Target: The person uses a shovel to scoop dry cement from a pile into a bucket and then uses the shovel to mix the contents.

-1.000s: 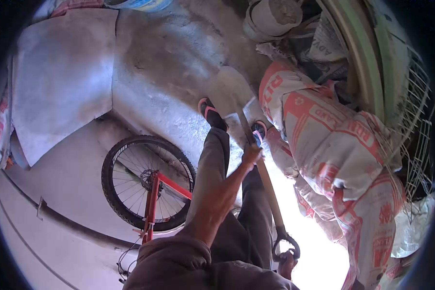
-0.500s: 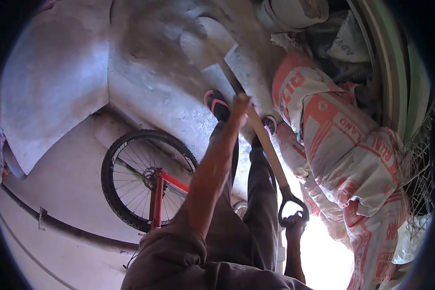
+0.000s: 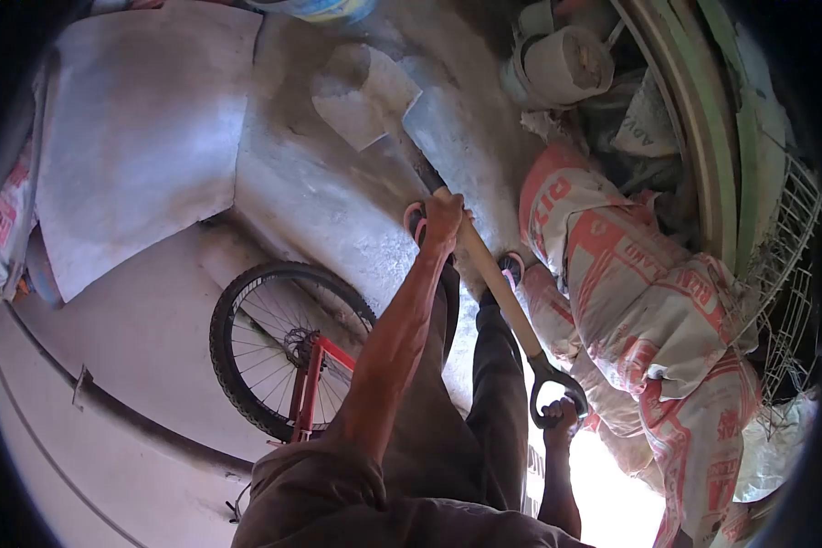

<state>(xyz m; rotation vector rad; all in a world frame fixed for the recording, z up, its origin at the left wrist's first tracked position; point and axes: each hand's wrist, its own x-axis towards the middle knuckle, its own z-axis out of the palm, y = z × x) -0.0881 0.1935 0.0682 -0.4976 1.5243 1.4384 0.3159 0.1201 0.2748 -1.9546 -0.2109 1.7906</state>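
A shovel point(image 3: 502, 281) with a wooden shaft slants across the middle of the view. My left hand point(image 3: 445, 219) is wrapped round the upper part of its shaft, near the dark metal socket. My right hand point(image 3: 562, 420) grips the black D-shaped handle at the lower right end. At the far end, the pale metal blade point(image 3: 388, 91) is over the grey concrete floor point(image 3: 292, 173), with a darker grey patch toward its tip. My feet, in sandals with pink straps, stand on both sides of the shaft.
A bicycle wheel point(image 3: 288, 352) on a red frame stands close at my left by the wall. Red-and-white printed sacks point(image 3: 626, 274) pile up at my right. Beyond them are a bucket point(image 3: 568, 66) and a wire rack point(image 3: 785, 265). A large pale sheet point(image 3: 146, 128) leans at upper left.
The shovel blade has swung left over the floor and shows sharper now. Both hands keep their hold on the shovel. My view has shifted, showing more of the far floor.
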